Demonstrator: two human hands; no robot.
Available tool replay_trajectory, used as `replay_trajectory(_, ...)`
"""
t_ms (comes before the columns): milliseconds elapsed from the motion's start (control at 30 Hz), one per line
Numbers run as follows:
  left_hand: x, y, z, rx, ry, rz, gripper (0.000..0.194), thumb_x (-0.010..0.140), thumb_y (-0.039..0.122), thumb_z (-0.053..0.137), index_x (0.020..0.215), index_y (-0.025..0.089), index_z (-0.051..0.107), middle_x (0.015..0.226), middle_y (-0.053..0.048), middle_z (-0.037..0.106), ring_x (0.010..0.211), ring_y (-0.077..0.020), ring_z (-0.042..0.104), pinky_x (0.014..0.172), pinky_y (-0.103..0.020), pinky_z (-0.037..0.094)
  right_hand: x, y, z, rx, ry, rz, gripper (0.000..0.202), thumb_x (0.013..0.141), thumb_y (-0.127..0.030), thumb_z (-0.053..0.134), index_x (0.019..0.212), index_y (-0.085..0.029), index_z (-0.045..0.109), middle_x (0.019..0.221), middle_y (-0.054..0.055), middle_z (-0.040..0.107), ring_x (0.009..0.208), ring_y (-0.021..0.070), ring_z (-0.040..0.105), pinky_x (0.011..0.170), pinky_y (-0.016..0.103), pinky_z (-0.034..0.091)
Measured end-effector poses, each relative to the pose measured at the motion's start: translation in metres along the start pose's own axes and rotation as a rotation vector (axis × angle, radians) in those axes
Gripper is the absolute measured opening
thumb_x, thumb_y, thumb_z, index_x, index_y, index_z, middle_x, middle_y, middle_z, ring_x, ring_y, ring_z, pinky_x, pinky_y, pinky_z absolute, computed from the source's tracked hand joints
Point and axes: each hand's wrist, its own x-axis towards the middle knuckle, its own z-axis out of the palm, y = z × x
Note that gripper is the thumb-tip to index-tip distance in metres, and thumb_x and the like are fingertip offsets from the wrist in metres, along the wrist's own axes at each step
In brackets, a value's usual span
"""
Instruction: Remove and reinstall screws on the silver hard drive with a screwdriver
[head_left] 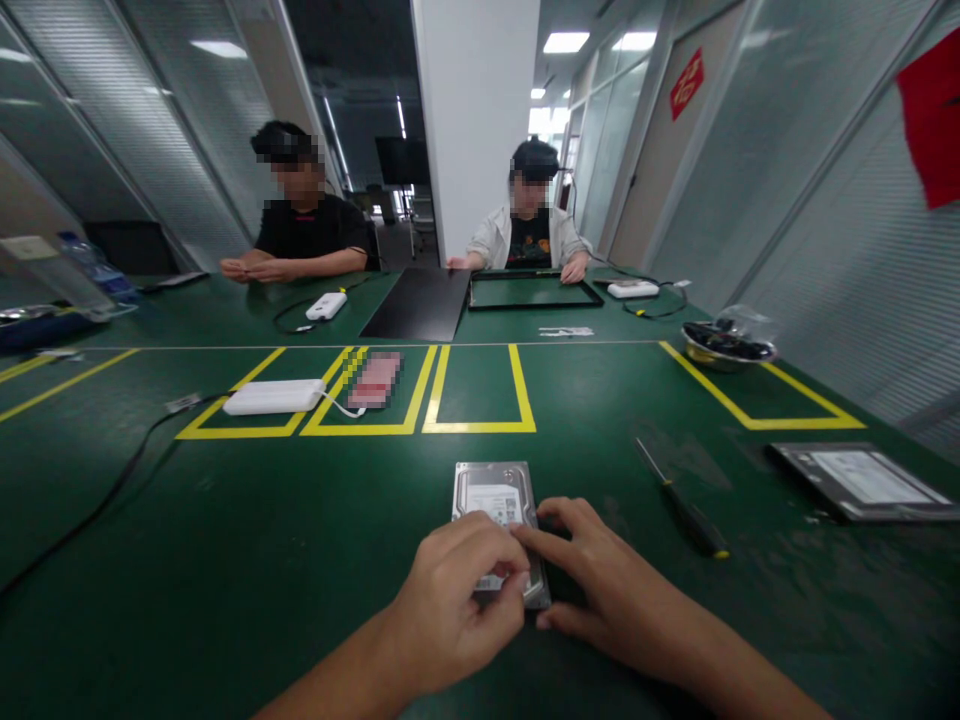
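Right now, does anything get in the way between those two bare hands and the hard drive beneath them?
Nothing visible does: the left hand is over the hard drive, and the right hand is at its right side. The screwdriver lies farther right, not between them.

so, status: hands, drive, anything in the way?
Left hand over hard drive, right hand at its right edge. Drive flat on table. Screwdriver off right, clear.
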Motion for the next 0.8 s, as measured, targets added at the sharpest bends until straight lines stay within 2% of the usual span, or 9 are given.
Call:
replay_trajectory(400,0.0014,-0.0018,-0.0090,0.022,-0.002,-0.086,0.009,0.095,0.012,0.050,0.097,0.017,0.058,0.088,-0.004,0.061,0.081,-0.0144,0.058,0.072,-0.025,0.044,-0.0002,0.0023,0.0012,0.026,0.015,-0.003,0.082,0.072,-0.019,0.083,0.143,-0.034,0.045,0.135,0.005,0.040,0.122,0.0231,0.039,0.107,0.039,0.039)
replay_trajectory(800,0.0024,-0.0042,-0.0042,0.107,-0.046,-0.154,0.010,0.095,0.014,0.049,0.092,0.018,0.058,0.087,-0.003,0.061,0.083,-0.0169,0.057,0.076,-0.028,0.044,0.0015,0.0057,0.0062,0.025,0.056,-0.039,0.082,0.076,-0.023,0.081,0.146,-0.033,0.042,0.137,0.007,0.040,0.125,0.0251,0.038,0.108,0.041,0.039)
